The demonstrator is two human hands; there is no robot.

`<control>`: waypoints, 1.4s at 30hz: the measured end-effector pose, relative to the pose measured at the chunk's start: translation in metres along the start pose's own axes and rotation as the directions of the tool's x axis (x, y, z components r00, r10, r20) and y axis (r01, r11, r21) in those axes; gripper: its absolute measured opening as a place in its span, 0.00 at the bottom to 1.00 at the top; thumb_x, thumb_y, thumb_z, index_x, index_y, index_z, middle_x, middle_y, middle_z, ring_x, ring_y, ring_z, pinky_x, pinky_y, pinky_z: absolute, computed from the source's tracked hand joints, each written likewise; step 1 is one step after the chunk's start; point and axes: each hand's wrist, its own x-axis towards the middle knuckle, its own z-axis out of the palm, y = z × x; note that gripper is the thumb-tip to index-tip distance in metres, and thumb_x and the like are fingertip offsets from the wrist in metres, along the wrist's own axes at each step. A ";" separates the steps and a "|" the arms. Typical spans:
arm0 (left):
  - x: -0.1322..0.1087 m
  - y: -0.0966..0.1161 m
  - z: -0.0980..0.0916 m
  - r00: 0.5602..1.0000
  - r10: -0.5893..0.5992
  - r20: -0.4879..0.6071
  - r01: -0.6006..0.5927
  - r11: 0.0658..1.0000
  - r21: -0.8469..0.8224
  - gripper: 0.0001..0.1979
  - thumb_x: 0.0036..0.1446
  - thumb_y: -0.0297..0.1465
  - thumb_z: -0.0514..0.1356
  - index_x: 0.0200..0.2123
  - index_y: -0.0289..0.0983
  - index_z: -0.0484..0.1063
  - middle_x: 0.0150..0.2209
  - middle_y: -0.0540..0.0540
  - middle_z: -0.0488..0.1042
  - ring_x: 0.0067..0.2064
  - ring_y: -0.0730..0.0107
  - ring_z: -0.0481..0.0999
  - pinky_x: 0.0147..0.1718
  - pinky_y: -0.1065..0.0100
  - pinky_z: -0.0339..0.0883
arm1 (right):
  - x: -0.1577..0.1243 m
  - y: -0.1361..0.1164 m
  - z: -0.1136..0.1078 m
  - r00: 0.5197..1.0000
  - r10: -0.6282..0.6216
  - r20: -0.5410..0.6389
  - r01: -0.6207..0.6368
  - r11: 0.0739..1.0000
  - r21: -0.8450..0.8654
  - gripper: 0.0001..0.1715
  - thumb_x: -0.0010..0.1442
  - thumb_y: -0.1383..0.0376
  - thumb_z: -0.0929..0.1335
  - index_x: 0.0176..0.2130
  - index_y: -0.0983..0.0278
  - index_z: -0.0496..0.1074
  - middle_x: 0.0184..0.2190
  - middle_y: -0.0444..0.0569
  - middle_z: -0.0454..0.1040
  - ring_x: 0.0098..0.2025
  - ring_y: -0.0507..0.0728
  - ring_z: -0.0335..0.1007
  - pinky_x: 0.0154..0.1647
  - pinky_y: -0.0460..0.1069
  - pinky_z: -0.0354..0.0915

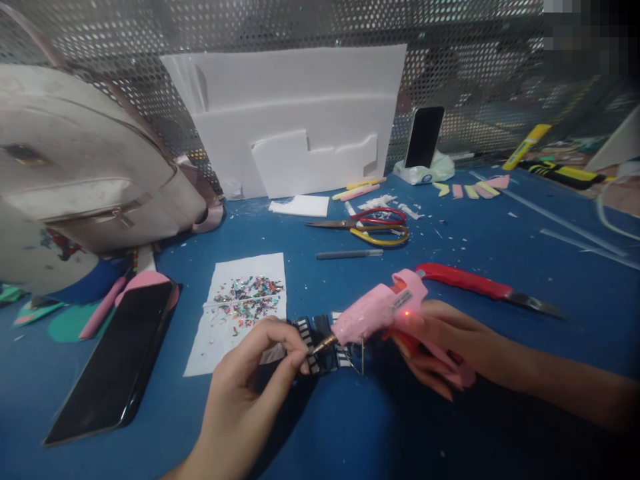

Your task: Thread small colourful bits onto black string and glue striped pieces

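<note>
My right hand (445, 340) is wrapped round a pink glue gun (370, 312) with a small red light glowing on its side. The gun's metal nozzle points left, close to the fingertips of my left hand (255, 373). Those fingers are pinched together at the left end of a small black-and-white striped piece (325, 343); whether they grip it or something tiny at the nozzle is hidden. A thin wire stand hangs below the gun. Just behind my left hand, a white paper sheet (200, 347) bears scattered multicoloured glitter flakes (250, 297).
Red-handled cutter (465, 280), scissors (380, 233) and a grey pen (349, 255) lie beyond my hands. On the left are a dark phone (113, 363) and a pale backpack (85, 153). White foam boards (295, 113) lean at the back beside a propped phone (425, 137).
</note>
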 end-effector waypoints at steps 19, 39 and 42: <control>-0.001 0.001 0.000 1.000 -0.013 0.002 0.013 1.000 -0.010 0.08 0.63 0.24 0.55 0.33 0.41 0.69 0.28 0.54 0.70 0.31 0.77 0.71 0.31 0.77 0.64 | 0.000 0.000 -0.001 1.000 -0.003 0.005 0.003 1.000 -0.008 0.27 0.66 0.49 0.60 0.28 0.66 0.67 0.13 0.37 0.56 0.15 0.47 0.61 0.17 0.40 0.59; -0.002 0.001 0.000 1.000 -0.001 -0.010 0.001 1.000 -0.015 0.09 0.63 0.23 0.54 0.32 0.41 0.69 0.27 0.53 0.70 0.30 0.75 0.71 0.31 0.74 0.65 | -0.002 0.004 -0.005 1.000 0.026 -0.002 -0.026 1.000 -0.006 0.26 0.67 0.50 0.60 0.30 0.67 0.69 0.13 0.37 0.56 0.14 0.47 0.60 0.16 0.40 0.58; -0.001 0.002 0.000 1.000 0.000 -0.010 0.000 1.000 -0.009 0.09 0.63 0.23 0.54 0.32 0.41 0.69 0.27 0.54 0.70 0.30 0.76 0.71 0.31 0.75 0.65 | -0.002 0.005 -0.005 1.000 0.028 -0.002 -0.028 1.000 -0.004 0.26 0.67 0.50 0.60 0.31 0.67 0.69 0.14 0.37 0.56 0.14 0.46 0.60 0.16 0.39 0.58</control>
